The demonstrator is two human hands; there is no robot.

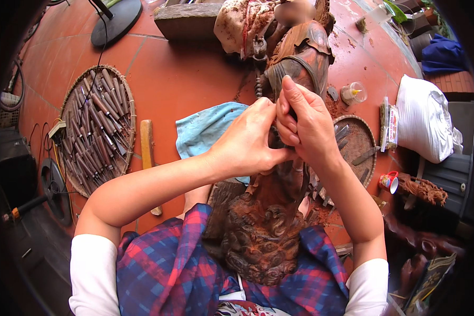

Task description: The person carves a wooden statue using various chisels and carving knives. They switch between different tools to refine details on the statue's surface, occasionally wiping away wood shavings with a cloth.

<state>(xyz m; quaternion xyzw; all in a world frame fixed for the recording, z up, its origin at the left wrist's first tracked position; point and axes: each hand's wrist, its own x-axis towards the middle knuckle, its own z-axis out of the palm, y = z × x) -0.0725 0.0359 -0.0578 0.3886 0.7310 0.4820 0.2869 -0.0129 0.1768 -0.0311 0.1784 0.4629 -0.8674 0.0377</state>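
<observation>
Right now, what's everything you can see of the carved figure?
The carved figure looks like reddish-brown wood, darker in places, with draped folds, beads and a knobbly end between the person's plaid-covered legs. It stretches away from the person; whether tilted or flat is unclear. The left hand and right hand cover its middle, hiding any contact.

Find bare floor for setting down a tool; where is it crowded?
Bare red tiled floor lies between the round woven basket of brown-handled tools, the rectangular wooden block and the light-blue cloth. Crowded: around the red patterned mug, near the bulging white sack.
</observation>
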